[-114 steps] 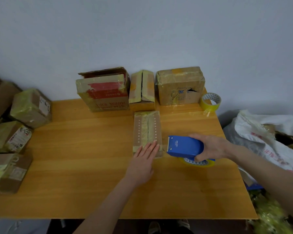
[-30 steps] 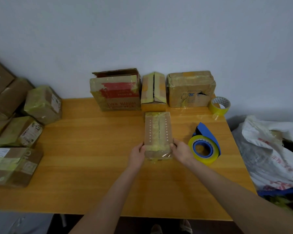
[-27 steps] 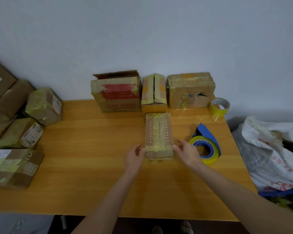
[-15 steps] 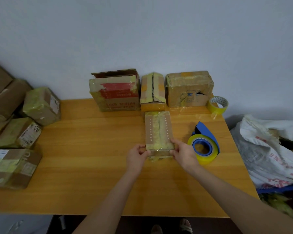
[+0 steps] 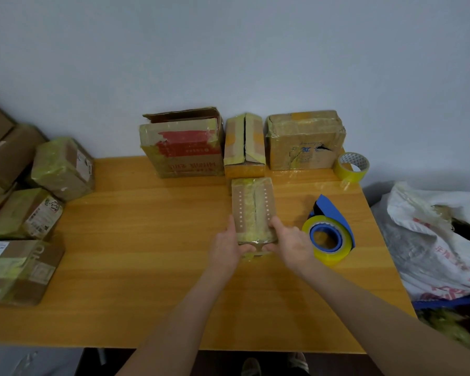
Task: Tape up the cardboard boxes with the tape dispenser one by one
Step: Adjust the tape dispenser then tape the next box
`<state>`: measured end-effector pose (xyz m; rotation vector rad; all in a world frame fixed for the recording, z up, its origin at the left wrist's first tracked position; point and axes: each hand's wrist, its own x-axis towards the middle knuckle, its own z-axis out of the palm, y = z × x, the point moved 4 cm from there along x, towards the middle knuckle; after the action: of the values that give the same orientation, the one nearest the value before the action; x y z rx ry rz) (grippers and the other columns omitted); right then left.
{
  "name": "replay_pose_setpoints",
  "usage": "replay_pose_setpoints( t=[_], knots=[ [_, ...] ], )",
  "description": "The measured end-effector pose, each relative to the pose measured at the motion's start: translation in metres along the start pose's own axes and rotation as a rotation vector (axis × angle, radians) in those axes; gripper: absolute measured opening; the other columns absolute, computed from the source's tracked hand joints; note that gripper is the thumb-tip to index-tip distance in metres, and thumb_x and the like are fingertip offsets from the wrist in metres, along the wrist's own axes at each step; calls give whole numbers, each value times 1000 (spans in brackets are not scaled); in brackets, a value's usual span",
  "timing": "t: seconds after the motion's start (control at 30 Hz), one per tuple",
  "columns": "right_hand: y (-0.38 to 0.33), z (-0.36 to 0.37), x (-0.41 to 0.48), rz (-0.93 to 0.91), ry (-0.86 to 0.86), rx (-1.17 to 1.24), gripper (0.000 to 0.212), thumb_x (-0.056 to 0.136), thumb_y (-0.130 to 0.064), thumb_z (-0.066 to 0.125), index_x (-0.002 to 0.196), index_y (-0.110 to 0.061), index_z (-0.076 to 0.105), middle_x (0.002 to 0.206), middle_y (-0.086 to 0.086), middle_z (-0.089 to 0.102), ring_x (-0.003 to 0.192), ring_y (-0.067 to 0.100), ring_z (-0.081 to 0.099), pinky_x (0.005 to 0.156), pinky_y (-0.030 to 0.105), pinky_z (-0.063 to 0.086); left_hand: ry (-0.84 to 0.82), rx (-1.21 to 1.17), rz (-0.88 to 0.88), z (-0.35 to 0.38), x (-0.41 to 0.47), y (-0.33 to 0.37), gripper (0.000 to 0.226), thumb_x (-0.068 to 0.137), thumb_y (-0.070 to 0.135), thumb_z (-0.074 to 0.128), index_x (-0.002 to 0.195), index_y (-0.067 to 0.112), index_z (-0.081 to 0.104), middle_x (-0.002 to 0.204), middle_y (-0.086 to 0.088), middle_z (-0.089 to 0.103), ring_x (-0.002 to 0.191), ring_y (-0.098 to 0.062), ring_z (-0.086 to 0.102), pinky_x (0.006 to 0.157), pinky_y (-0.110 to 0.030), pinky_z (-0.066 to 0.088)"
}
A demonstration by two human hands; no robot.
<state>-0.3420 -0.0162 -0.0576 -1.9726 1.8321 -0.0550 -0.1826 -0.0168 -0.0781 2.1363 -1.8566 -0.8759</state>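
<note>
A small flat cardboard box with yellowish tape down its middle lies on the wooden table. My left hand and my right hand grip its near end from both sides, thumbs meeting on the near face over the taped flap. The blue tape dispenser with its yellow tape roll lies on the table just right of my right hand, untouched. Three more taped boxes stand at the back against the wall: one with a red label, a narrow one and a brown one.
A spare yellow tape roll stands at the back right corner. Several taped boxes are piled along the table's left side. A white plastic sack sits beyond the right edge.
The dispenser was in my right hand earlier and now lies on the table. Both hands moved to the box's near end and their thumbs closed in over the taped flap.
</note>
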Motion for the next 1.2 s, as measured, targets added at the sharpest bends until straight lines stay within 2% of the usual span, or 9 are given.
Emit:
replay_pose_setpoints(
  t=[0.4,0.47,0.57,0.67,0.8,0.87,0.97,1.07,1.2],
  knots=[
    [11,4,6,-85,-41,47,40,91,-24,66,115,-27,35,97,8,68,69,26,57,57,32,43,-12,65,41,1,-4,-16,91,91,21,64,154,23,-2,123,-9,62,100,-22,62,84,-30,49],
    [14,2,7,-70,-79,88,43,90,-27,68,117,-28,34,101,6,68,74,26,60,58,33,45,-34,9,23,0,0,-17,87,89,17,67,154,25,11,125,-7,62,104,-21,62,87,-32,50],
    [18,-5,6,-55,-93,130,55,85,-48,68,128,-33,36,114,0,62,91,22,63,64,32,51,-143,-98,24,-10,0,-14,52,91,12,62,140,15,46,130,-4,61,114,-20,59,92,-28,48],
    [25,-15,7,41,33,291,68,84,-57,65,139,-30,36,128,3,51,103,22,59,77,36,53,-7,-362,-178,-27,1,-17,36,96,3,46,129,10,56,129,-3,59,111,-26,59,79,-26,50],
    [25,-9,9,213,-113,543,87,86,-50,66,152,-15,22,145,12,44,124,29,51,92,40,50,40,-619,-324,-23,-6,-9,51,98,18,50,147,12,34,144,-11,45,123,-27,49,103,-40,44],
    [17,-5,5,220,-219,601,79,91,-44,62,152,-12,23,134,13,56,110,30,61,83,39,55,-31,-622,-327,-14,-10,-1,64,98,29,53,152,14,22,142,-11,45,122,-28,50,101,-39,44],
    [10,-1,1,154,-236,587,63,92,-42,60,145,-14,40,116,11,66,97,29,67,80,42,58,-12,-567,-360,-10,-15,-3,56,96,35,55,145,11,40,115,-7,61,92,-20,59,88,-36,53],
    [4,3,-3,147,-271,657,60,88,-37,68,138,-14,45,121,10,63,97,25,65,74,35,57,136,-603,-402,-19,-27,-18,43,92,38,61,124,9,58,103,-6,62,90,-23,62,84,-42,57],
    [-27,0,-3,45,-305,776,55,83,-23,75,127,-12,44,120,7,58,95,19,56,69,28,48,327,-587,-425,-48,-44,-31,40,89,43,64,111,11,57,101,-5,62,94,-25,62,84,-45,55]
  ],
)
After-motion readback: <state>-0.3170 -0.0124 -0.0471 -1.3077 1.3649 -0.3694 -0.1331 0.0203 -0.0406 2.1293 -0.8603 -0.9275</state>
